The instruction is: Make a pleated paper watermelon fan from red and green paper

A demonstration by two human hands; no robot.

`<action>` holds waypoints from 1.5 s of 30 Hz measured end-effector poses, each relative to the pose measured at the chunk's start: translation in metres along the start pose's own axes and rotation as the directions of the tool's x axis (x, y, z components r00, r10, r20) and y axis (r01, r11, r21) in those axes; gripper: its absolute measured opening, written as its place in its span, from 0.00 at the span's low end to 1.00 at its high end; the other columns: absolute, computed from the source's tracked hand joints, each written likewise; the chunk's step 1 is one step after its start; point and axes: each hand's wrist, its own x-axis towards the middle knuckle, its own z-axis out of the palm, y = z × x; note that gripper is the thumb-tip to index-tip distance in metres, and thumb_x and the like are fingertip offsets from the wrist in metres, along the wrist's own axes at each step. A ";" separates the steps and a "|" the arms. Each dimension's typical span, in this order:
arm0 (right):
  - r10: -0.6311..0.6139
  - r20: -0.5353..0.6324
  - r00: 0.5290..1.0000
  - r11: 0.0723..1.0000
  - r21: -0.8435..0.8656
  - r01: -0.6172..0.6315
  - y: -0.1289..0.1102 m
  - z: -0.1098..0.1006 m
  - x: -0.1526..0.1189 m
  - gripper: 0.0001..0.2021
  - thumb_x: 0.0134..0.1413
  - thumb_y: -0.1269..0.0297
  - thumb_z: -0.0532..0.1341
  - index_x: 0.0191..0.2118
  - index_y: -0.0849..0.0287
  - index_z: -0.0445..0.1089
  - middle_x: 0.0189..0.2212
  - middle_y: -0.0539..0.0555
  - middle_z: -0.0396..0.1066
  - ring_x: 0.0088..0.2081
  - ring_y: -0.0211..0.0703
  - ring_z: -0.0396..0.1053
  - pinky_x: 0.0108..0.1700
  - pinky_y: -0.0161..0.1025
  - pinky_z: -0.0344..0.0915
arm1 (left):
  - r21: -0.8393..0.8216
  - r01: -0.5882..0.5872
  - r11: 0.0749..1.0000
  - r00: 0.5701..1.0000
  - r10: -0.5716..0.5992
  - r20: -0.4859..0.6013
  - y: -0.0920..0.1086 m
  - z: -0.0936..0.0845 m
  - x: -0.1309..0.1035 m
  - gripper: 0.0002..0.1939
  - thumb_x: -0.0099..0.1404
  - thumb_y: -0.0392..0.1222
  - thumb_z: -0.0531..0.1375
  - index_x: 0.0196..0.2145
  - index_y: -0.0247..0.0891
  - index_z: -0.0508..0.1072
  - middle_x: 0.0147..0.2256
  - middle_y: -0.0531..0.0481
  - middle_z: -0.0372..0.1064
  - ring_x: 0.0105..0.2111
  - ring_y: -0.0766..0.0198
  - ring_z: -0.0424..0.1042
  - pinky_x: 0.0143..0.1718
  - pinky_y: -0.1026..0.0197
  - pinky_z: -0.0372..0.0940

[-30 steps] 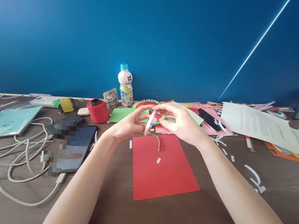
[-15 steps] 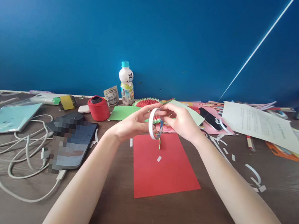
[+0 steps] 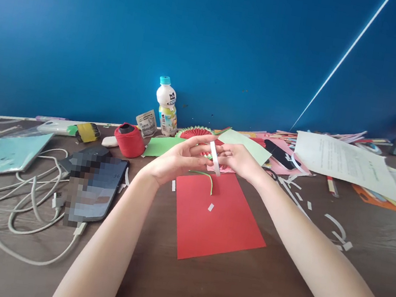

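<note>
Above the far edge of a red paper sheet (image 3: 220, 221), both hands are around a white roll of tape (image 3: 215, 158), which is seen nearly edge-on. My left hand (image 3: 181, 158) has its fingers at the roll's left side. From the right, the fingertips of my right hand (image 3: 238, 158) are closed on the roll. A thin curved green strip (image 3: 211, 184) shows below the roll, over the red sheet. On that sheet lies a small white piece (image 3: 211, 207). Part of a red and green pleated paper fan (image 3: 196, 133) is hidden behind the hands.
At the back stand a drink bottle (image 3: 167, 106) and a red roll (image 3: 129, 140). A phone (image 3: 100, 191) and white cables (image 3: 33, 193) lie on the left. To the right are white paper scraps (image 3: 335, 226), a printed sheet (image 3: 344, 163) and a black phone-like slab (image 3: 279, 155).
The roll has turned from showing its open ring to nearly edge-on and shifted slightly right. More of the green strip shows. The view has tilted slightly.
</note>
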 end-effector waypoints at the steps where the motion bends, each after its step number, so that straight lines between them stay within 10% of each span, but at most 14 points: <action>1: 0.026 0.015 1.000 0.999 0.026 -0.027 -0.002 0.000 -0.001 0.04 0.38 0.73 0.59 0.26 0.61 0.67 0.22 0.51 0.70 0.26 0.39 0.68 0.30 0.36 0.64 | -0.006 -0.001 1.000 1.000 0.001 0.001 0.000 0.000 0.000 0.26 0.55 0.34 0.61 0.52 0.44 0.63 0.54 0.44 0.60 0.44 0.54 0.70 0.47 0.51 0.62; 20: 0.152 0.174 0.973 0.988 -0.016 -0.151 -0.009 0.003 -0.008 0.08 0.45 0.67 0.58 0.35 0.61 0.66 0.13 0.50 0.67 0.16 0.37 0.63 0.18 0.32 0.57 | -0.079 0.002 0.997 0.991 -0.013 -0.134 -0.006 -0.001 0.003 0.21 0.55 0.34 0.62 0.47 0.40 0.67 0.39 0.48 0.72 0.37 0.61 0.73 0.45 0.55 0.65; 33: -0.129 0.397 0.909 0.989 -0.014 0.147 -0.017 -0.009 -0.014 0.11 0.46 0.68 0.56 0.36 0.59 0.73 0.30 0.51 0.70 0.30 0.34 0.63 0.31 0.33 0.57 | -0.495 -0.041 0.868 0.817 -0.256 -0.516 -0.007 -0.013 0.009 0.09 0.62 0.30 0.52 0.39 0.30 0.70 0.28 0.49 0.72 0.29 0.74 0.72 0.34 0.74 0.67; 45: -0.152 0.288 0.945 0.967 0.242 0.082 -0.019 -0.010 -0.017 0.09 0.47 0.59 0.61 0.29 0.61 0.68 0.21 0.48 0.65 0.21 0.29 0.58 0.22 0.30 0.52 | -0.173 0.078 0.982 0.953 -0.124 -0.276 -0.021 0.003 0.010 0.20 0.59 0.38 0.58 0.48 0.40 0.59 0.39 0.48 0.71 0.39 0.62 0.73 0.51 0.53 0.59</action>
